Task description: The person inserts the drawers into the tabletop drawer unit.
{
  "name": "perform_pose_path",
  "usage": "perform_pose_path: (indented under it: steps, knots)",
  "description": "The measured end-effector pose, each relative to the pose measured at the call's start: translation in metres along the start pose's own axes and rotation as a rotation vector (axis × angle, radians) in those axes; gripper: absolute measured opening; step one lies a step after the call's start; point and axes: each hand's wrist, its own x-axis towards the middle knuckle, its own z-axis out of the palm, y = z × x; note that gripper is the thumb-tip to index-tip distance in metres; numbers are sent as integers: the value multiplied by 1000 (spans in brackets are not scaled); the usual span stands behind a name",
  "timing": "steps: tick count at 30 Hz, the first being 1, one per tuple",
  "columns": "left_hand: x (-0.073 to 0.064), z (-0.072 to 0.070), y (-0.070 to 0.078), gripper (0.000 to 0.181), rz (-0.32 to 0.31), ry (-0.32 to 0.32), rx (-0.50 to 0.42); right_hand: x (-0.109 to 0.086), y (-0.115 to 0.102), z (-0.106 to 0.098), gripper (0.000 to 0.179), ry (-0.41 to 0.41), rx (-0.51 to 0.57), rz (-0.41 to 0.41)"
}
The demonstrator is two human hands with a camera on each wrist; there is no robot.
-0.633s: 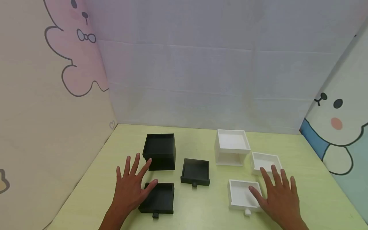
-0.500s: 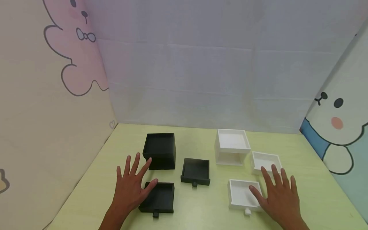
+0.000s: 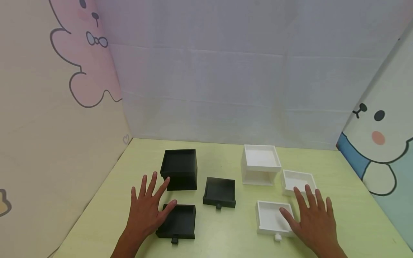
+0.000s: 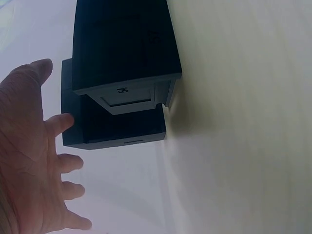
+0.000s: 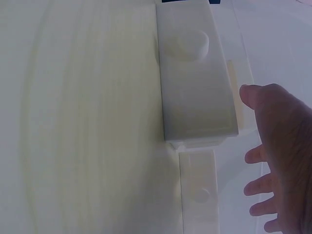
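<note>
My left hand [image 3: 144, 215], fingers spread and holding nothing, is nearest a black drawer [image 3: 177, 222] with a small knob. Beyond its fingertips stands a black box [image 3: 179, 168]; a second black drawer [image 3: 220, 191] lies to the right of it. My right hand [image 3: 314, 224] is spread too, its thumb over a white drawer [image 3: 273, 216] and its fingers overlapping another white drawer [image 3: 298, 181]. Farther back is a white box [image 3: 261, 163] with an open front. In the left wrist view, the near black drawer [image 4: 126, 44] hides part of the black box [image 4: 124, 129].
A pale yellow table [image 3: 232, 236] carries everything. A white cloth wall [image 3: 206, 89] closes off the back. Printed panels with cartoon animals stand on the left [image 3: 58, 125] and the right [image 3: 387, 150].
</note>
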Motion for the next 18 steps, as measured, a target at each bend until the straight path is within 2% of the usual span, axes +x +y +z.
perform_pose_path:
  steps: [6, 10, 15, 18]
  knots:
    - [0, -3, 2, 71, -68, -35, -28, 0, -2, 0, 84, -9, 2, 17]
    - [1, -5, 0, 69, -114, -52, -70, 1, -2, 0, 85, 28, 14, 16]
    - [4, -7, -5, 61, -135, -16, -183, 1, -2, 0, 85, 103, 55, 0]
    - [7, -8, -5, 55, -149, 9, -292, 2, -3, 0, 85, 155, 84, -16]
